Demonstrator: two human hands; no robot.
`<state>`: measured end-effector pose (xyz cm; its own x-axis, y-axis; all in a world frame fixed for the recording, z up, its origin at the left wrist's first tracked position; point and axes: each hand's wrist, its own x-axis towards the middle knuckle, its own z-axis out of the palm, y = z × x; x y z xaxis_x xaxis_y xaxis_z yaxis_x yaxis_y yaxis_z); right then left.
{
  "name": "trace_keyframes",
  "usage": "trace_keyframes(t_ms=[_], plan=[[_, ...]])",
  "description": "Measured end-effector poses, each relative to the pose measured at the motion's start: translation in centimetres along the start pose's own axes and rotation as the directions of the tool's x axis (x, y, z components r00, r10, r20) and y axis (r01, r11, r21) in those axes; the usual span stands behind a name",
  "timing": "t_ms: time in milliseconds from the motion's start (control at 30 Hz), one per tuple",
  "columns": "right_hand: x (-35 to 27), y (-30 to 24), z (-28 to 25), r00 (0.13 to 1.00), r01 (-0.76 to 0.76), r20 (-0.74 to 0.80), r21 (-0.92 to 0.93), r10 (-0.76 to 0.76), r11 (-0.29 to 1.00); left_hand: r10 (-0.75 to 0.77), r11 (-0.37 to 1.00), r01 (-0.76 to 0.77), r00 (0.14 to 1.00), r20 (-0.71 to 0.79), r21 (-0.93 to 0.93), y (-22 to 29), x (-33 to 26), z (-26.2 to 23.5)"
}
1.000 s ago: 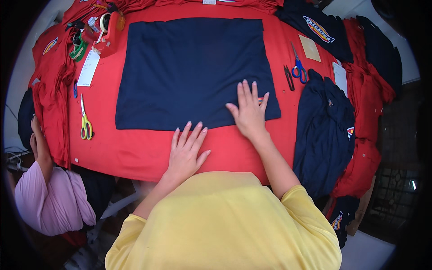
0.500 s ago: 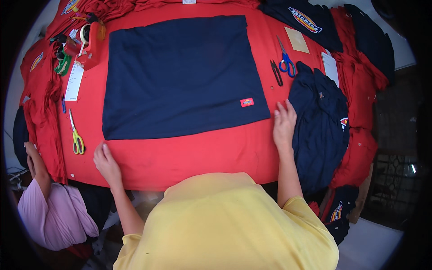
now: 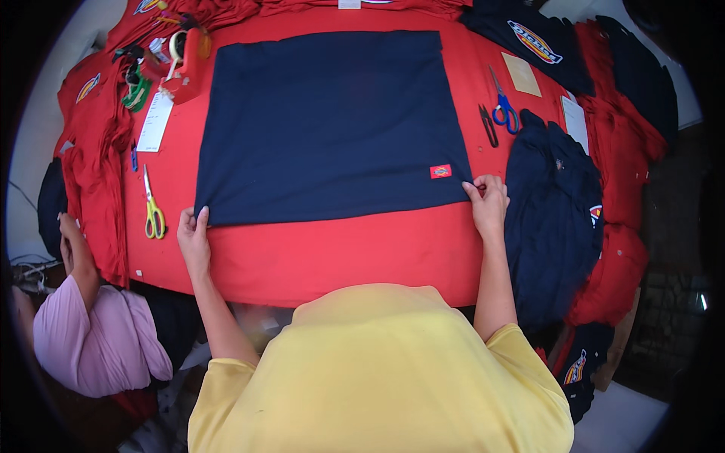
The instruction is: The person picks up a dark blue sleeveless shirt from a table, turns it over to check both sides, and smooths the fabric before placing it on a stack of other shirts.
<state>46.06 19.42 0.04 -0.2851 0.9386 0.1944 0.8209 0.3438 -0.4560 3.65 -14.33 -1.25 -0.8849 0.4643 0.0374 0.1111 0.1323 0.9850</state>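
Note:
A navy garment (image 3: 325, 128) lies spread flat on the red-covered table, a small red label (image 3: 440, 172) sewn close to its near right corner. My left hand (image 3: 194, 238) pinches the near left corner between thumb and fingers. At the near right corner, my right hand (image 3: 488, 204) grips the hem the same way, beside the label. The hem runs almost straight between both hands. Just right of my right hand sits a crumpled navy garment (image 3: 547, 219). Yellow-handled scissors (image 3: 154, 215) rest left of the spread garment.
Blue-handled scissors (image 3: 504, 109) and dark thread snips (image 3: 488, 126) lie right of the garment. A red tape dispenser (image 3: 185, 72) and a paper slip (image 3: 155, 122) are at the left. Red garments (image 3: 98, 189) are heaped along the edges. A person in a pink sleeve (image 3: 91, 332) is at the left.
Both hands have come in to the garment's near corners and closed on them; before, they were apart from it with nothing held. The whole view has shifted slightly.

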Motion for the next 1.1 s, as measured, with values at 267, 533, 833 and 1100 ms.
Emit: trace_keyframes(t_ms=[267,533,833,1100], plan=[[-1.5,-0.3,-4.8,0.926,-0.354,0.369,0.77,0.081,0.531,-0.069,0.994,0.075,0.995,0.07,-0.079,2.1,-1.6,-1.7],[5.9,-3.8,-23.2,-0.115,-0.214,-0.303,0.938,-0.946,-0.274,0.451,0.69,-0.238,0.88,0.149,-0.683,13.1,0.3,-11.7],[12.9,-11.0,-8.5,0.866,0.371,0.124,0.491,-0.485,0.788,0.279,0.89,-0.402,0.853,0.442,0.214,16.0,10.0,3.7],[1.5,-3.1,-2.7,0.896,0.214,0.304,0.341,-0.323,0.915,0.024,0.73,-0.35,0.872,0.489,0.587,5.4,-2.0,0.5]])
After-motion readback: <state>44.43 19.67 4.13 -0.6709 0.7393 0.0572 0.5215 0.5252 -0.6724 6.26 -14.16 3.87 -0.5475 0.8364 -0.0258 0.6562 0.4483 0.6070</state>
